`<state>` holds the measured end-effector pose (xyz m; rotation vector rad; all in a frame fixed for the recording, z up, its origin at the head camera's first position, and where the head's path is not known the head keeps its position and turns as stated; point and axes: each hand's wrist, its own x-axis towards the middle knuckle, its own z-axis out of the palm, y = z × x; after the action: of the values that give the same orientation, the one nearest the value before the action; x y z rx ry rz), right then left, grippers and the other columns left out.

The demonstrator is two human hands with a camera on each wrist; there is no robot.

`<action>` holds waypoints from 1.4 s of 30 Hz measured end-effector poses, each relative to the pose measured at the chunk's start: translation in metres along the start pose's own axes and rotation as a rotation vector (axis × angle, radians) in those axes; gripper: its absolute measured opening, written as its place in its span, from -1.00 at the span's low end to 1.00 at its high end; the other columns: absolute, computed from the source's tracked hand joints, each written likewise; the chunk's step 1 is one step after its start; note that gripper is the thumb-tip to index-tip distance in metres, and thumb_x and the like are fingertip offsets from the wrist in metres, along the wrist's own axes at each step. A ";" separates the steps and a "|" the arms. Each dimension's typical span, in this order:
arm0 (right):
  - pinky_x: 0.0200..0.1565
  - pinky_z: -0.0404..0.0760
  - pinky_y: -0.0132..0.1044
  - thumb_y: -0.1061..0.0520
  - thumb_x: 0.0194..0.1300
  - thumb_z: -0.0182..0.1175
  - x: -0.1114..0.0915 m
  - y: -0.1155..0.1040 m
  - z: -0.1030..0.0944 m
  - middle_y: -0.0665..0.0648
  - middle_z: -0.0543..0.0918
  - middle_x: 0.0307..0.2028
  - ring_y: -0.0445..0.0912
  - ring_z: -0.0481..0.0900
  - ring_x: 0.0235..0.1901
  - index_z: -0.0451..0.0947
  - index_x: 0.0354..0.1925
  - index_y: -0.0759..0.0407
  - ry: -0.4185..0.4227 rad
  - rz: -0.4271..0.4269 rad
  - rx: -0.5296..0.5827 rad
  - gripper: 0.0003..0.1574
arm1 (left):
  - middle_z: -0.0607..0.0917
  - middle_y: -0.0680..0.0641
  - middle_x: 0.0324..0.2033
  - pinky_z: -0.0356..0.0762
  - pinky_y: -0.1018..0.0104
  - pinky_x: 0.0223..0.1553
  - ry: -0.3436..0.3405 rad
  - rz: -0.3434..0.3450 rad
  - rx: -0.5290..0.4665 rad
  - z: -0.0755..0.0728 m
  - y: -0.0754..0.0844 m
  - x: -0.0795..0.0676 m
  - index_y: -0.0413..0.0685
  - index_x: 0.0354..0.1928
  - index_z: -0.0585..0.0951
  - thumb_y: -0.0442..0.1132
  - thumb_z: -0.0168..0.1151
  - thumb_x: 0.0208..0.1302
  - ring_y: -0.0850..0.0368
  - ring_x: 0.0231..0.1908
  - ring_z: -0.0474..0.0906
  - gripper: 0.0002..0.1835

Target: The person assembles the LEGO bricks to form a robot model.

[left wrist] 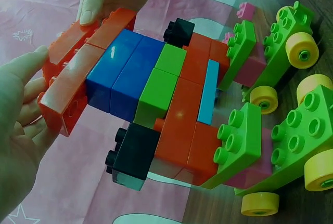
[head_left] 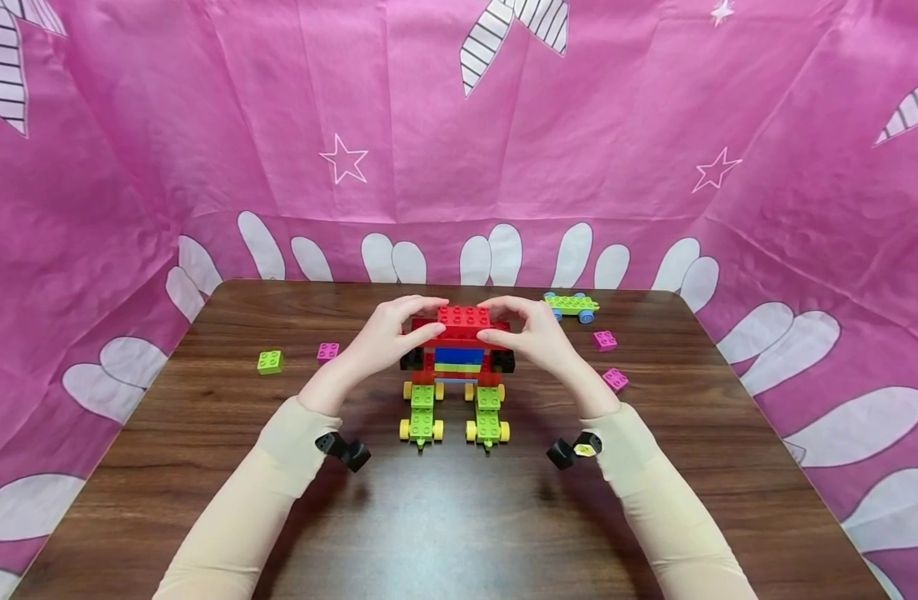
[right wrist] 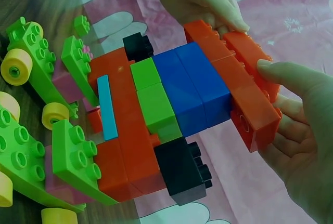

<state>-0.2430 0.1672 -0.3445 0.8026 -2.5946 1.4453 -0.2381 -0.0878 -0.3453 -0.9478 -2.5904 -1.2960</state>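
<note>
A toy figure of building bricks stands upright in the middle of the table, topped by a red brick (head_left: 463, 317). The left hand (head_left: 401, 327) grips this brick by its left end, and the right hand (head_left: 529, 332) grips its right end, thumbs at the near side. Below it lies a row of red bricks (left wrist: 73, 86). Whether the top brick is fully seated cannot be told. Under that come blue bricks (right wrist: 193, 86), green bricks (right wrist: 156, 104), black side bricks (left wrist: 136, 151) and a red body. Two green wheeled bases (head_left: 421, 423) with yellow wheels form the feet.
On the left lie a loose green brick (head_left: 269, 362) and a pink brick (head_left: 327, 352). Two more pink bricks, one nearer (head_left: 615, 379) and one farther (head_left: 605, 340), lie on the right. A green car base (head_left: 571, 304) with blue wheels stands near the table's back edge.
</note>
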 end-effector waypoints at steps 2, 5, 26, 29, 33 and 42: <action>-0.14 0.62 -0.13 0.08 0.14 0.40 0.000 0.001 0.001 0.13 0.73 -0.20 -0.07 0.63 -0.20 0.62 0.00 0.17 -0.002 -0.003 0.001 -0.55 | 0.61 -0.12 0.13 0.56 0.21 -0.16 0.005 -0.001 0.005 0.001 0.000 0.000 -0.11 0.20 0.55 -0.12 0.24 0.32 0.04 0.00 0.51 -0.55; -0.15 0.62 -0.17 0.08 0.14 0.40 0.000 0.002 0.002 0.14 0.73 -0.21 -0.06 0.64 -0.21 0.62 -0.01 0.18 -0.002 -0.012 0.007 -0.56 | 0.61 -0.11 0.12 0.47 0.31 -0.31 0.012 0.001 0.007 0.002 -0.001 -0.001 -0.10 0.19 0.55 -0.12 0.24 0.31 0.06 -0.10 0.48 -0.56; -0.17 0.60 -0.16 0.02 0.13 0.41 0.000 -0.006 -0.001 0.12 0.73 -0.16 -0.05 0.59 -0.18 0.65 -0.01 0.15 -0.026 0.042 -0.035 -0.54 | 0.66 -0.16 0.05 0.46 0.35 -0.33 0.074 0.009 -0.064 0.007 -0.001 -0.004 -0.19 0.15 0.58 -0.21 0.25 0.30 0.05 -0.20 0.48 -0.60; -0.19 0.60 -0.17 0.02 0.13 0.41 0.000 -0.007 -0.001 0.12 0.73 -0.16 -0.05 0.59 -0.19 0.65 -0.01 0.16 -0.027 0.035 -0.043 -0.54 | 0.66 -0.16 0.05 0.49 0.34 -0.28 0.077 0.011 -0.054 0.007 -0.001 -0.004 -0.16 0.15 0.59 -0.21 0.25 0.30 0.04 -0.16 0.50 -0.60; -0.18 0.60 -0.17 0.02 0.12 0.42 0.001 -0.006 -0.001 0.12 0.73 -0.18 -0.06 0.60 -0.19 0.66 -0.02 0.16 -0.023 0.020 -0.058 -0.54 | 0.66 -0.17 0.04 0.48 0.36 -0.31 0.085 0.015 -0.044 0.008 -0.002 -0.004 -0.17 0.14 0.59 -0.21 0.26 0.29 0.05 -0.17 0.50 -0.61; -0.16 0.61 -0.21 0.06 0.09 0.44 0.002 -0.007 -0.001 0.13 0.74 -0.18 -0.07 0.62 -0.18 0.66 -0.02 0.18 -0.017 0.007 -0.078 -0.53 | 0.65 -0.17 0.06 0.45 0.38 -0.35 0.074 0.017 -0.036 0.006 -0.001 -0.004 -0.19 0.14 0.58 -0.20 0.27 0.28 0.04 -0.17 0.49 -0.59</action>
<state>-0.2415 0.1643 -0.3377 0.8008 -2.6496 1.3358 -0.2342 -0.0855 -0.3517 -0.9078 -2.5062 -1.3514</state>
